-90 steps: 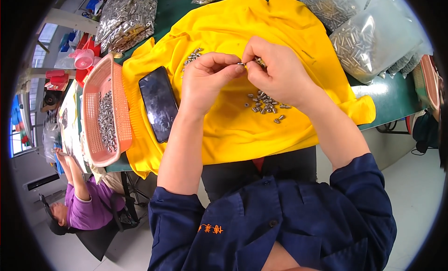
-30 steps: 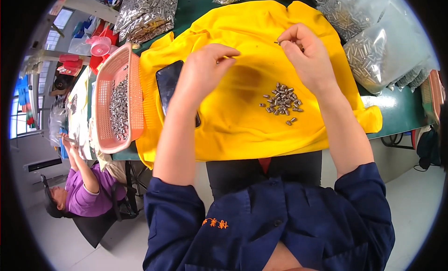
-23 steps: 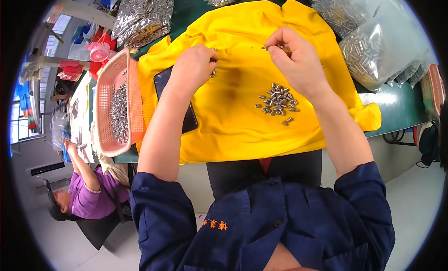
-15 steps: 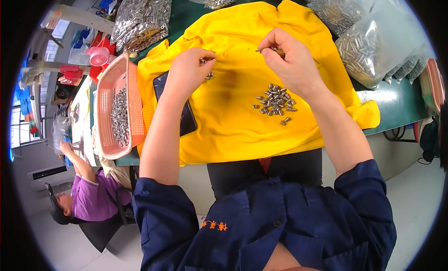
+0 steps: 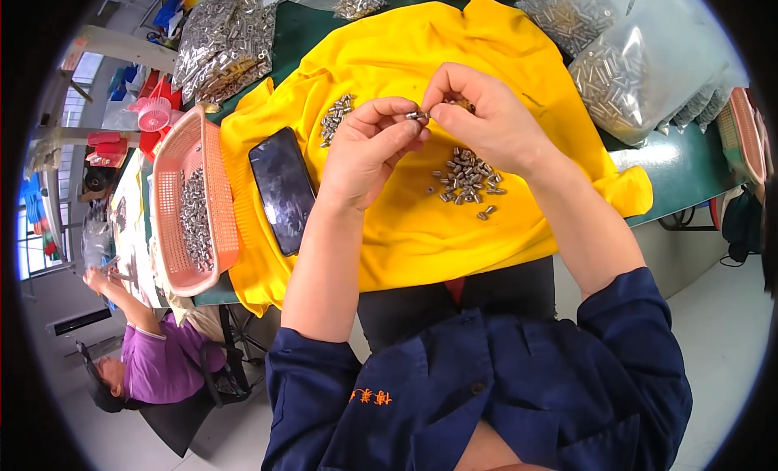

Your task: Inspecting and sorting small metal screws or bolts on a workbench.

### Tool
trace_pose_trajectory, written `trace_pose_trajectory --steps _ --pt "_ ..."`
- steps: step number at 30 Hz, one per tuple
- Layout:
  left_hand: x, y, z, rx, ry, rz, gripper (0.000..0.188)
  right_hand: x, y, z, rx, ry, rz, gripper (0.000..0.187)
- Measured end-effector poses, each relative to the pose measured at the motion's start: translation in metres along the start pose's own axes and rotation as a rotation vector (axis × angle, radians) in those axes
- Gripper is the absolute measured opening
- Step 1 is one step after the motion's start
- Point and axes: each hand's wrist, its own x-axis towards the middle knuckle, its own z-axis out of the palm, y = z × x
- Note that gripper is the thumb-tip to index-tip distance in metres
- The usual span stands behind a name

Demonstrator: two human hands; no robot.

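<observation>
Cylinder [image 5: 415, 116] seemingly mid-work, left hand [image 5: 366, 151] pinching one end, right hand [image 5: 485, 118] the other (partly hidden); nine-o'clock heap [image 5: 334, 121], five-o'clock heap [image 5: 468, 177]: which is finished, I can't tell.

Silver parts [image 5: 465, 177] lie on yellow cloth [image 5: 454, 252] near the right hand [image 5: 489, 124], a black phone [image 5: 284, 191] and pink latticed basket [image 5: 223, 203] left of the left hand [image 5: 365, 156].

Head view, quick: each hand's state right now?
Left hand: closed, holding a small metal part.
Right hand: closed, fingertips pinched at that part's end; what it holds cannot be told.
</observation>
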Motion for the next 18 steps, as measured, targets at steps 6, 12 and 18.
trace_pose_trajectory --steps 6,12,18 --pt "0.000 0.000 0.000 0.019 0.021 -0.017 0.018 -0.001 0.003 -0.002 -0.046 -0.035 0.019 0.002" --pt "0.000 0.000 0.001 0.085 0.036 0.016 0.016 -0.002 0.002 0.001 -0.175 -0.013 -0.054 0.002" --pt "0.001 0.000 0.006 0.311 0.132 0.132 0.011 -0.002 0.005 0.011 -0.501 0.092 -0.244 0.006"
